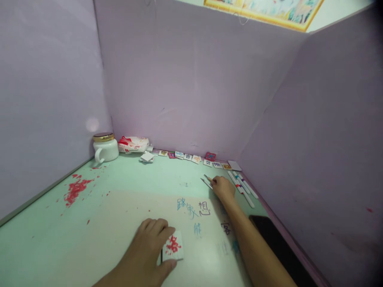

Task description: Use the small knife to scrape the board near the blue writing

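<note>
Underfoot of everything lies a pale green desk surface [125, 187], smeared with red paint blotches [76, 189] at its left and boxed in on three sides by plain lilac partition walls [185, 79]; above the back wall the edge of a gold-framed picture [269, 12] shows.

Blue and dark handwritten Chinese characters [194, 209] are written straight onto the desk between the two arms; one reads 想 and another 能, the rest being too loose to be sure of. Along the foot of the back wall runs a row of small printed square tiles [194, 158], each bearing a character or picture too small to read. At the back left corner stands a white ceramic mug with a gold lid [105, 147], just beside a crumpled white and red plastic packet [133, 144]. Several white marker pens with coloured bands [243, 186] lie near the right wall, and a flat black phone-like slab [275, 239] lies by the right forearm.

The left hand [149, 249] rests near the front edge, fingers curled over and thumb under a small white square tile marked in red [172, 246], which lies on the desk. The right hand [223, 188] reaches farther back, its fingertips pinched together on thin metal tweezers [207, 180] whose tips point left, just short of the tile row.
</note>
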{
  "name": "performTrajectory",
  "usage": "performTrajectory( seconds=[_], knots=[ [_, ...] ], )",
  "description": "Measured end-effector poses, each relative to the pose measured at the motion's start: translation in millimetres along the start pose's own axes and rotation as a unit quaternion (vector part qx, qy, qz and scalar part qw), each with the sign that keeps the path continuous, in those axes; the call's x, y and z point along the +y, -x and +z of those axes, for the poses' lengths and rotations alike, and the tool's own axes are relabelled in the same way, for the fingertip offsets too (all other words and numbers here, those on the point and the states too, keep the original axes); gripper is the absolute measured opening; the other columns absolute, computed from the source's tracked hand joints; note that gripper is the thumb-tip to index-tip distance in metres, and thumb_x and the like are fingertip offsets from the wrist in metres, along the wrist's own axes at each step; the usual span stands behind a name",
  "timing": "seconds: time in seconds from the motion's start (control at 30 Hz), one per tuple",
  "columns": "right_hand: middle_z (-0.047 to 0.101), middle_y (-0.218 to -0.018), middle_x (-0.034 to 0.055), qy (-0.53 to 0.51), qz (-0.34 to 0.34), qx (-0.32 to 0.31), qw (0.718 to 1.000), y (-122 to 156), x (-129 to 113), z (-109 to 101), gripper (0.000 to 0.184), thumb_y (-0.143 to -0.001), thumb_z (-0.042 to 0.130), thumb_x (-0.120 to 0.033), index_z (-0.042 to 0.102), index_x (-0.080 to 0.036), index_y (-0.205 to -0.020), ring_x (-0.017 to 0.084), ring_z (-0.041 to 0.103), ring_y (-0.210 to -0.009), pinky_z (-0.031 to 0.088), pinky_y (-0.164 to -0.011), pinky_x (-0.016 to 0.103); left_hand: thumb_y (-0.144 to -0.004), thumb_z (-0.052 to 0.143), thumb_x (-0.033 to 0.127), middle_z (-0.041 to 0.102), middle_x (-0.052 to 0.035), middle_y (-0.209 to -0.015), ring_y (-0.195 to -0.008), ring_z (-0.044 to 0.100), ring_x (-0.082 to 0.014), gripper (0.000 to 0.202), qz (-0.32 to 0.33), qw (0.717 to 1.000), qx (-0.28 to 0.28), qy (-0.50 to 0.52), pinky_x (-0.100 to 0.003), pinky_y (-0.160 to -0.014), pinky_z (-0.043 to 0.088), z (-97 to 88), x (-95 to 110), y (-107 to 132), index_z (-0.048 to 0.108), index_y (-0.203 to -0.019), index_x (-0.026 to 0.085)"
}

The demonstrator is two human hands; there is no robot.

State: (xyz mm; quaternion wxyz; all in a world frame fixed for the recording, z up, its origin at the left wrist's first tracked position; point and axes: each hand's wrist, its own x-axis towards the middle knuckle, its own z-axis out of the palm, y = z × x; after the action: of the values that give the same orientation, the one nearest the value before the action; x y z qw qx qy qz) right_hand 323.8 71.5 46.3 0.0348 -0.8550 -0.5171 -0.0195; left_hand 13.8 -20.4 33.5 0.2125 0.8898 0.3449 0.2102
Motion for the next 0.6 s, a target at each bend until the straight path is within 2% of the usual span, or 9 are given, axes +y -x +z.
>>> performTrajectory(
  seconds=[0.27,0.4,0.6],
  knots=[
    [0.059,-0.116,0.0075,-0.019,-0.007,0.088,0.996,15,0,-15,0.028,-0.092,0.052,-0.033,0.056,-0.019,-0.117,0.018,0.061,-0.095,0.052,-0.080,0.038,-0.073,0.062,0.023,0.056,-0.0081,-0.113,-0.100,0.049,-0.0268,0.043,-0.003,1.000,0.006,0.004,-0.045,-0.093,0.040,0.1,-1,1,0.058,-0.116,0.024],
    [0.061,-0.113,0.0069,-0.030,-0.008,0.078,0.996,20,9,-17,0.026,-0.093,0.052,-0.034,0.059,-0.018,-0.112,0.018,0.061,-0.093,0.052,-0.079,0.038,-0.074,0.061,0.021,0.056,-0.0076,-0.113,-0.101,0.049,-0.0262,0.042,-0.002,1.000,0.008,0.003,-0.045,-0.094,0.039,-1.6,2,1,0.058,-0.116,0.023],
    [0.062,-0.111,0.0066,-0.058,0.004,0.060,0.997,13,18,-2,0.025,-0.092,0.053,-0.034,0.060,-0.018,-0.110,0.017,0.062,-0.093,0.052,-0.080,0.038,-0.074,0.061,0.022,0.055,-0.0079,-0.113,-0.100,0.049,-0.0265,0.042,0.011,1.000,0.015,0.001,-0.045,-0.091,0.040,2.1,-2,2,0.057,-0.116,0.024]
  ],
)
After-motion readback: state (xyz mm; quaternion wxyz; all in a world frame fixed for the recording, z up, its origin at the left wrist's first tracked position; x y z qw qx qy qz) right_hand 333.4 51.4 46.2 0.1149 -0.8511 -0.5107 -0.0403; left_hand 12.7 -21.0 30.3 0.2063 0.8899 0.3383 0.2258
